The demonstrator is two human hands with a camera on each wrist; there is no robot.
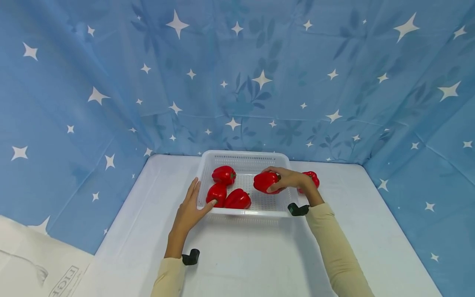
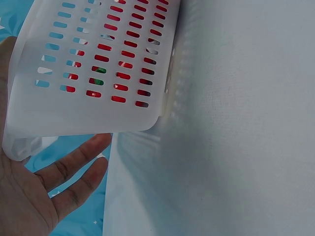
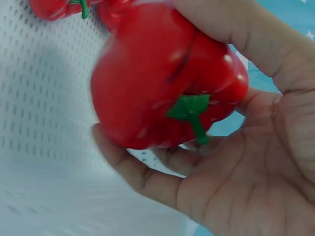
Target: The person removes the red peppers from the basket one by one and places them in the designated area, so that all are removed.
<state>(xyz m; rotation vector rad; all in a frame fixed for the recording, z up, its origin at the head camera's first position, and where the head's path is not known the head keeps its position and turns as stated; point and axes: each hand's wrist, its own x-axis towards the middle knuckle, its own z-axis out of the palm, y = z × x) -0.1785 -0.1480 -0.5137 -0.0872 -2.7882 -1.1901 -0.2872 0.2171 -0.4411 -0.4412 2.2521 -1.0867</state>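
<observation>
In the head view, my right hand [image 1: 287, 178] grips a red bell pepper [image 1: 265, 182] over the right part of a white plastic basket [image 1: 245, 213]. The right wrist view shows the pepper's green stem [image 3: 192, 113] turned toward the palm, with fingers and thumb around its sides. My left hand [image 1: 189, 212] rests at the basket's front left corner, its fingers fairly straight along the outer side and the thumb over the rim. Three red bell peppers lie in the left part of the basket: one behind [image 1: 223, 175], one in front [image 1: 217, 194] and one beside it [image 1: 238, 199].
Another red bell pepper [image 1: 313, 178] lies on the white table [image 1: 245, 255] right of the basket, partly hidden by my right wrist. A blue curtain [image 1: 237, 103] with white stars surrounds the table's back and sides. Printed pale cloth [image 1: 37, 260] shows at lower left.
</observation>
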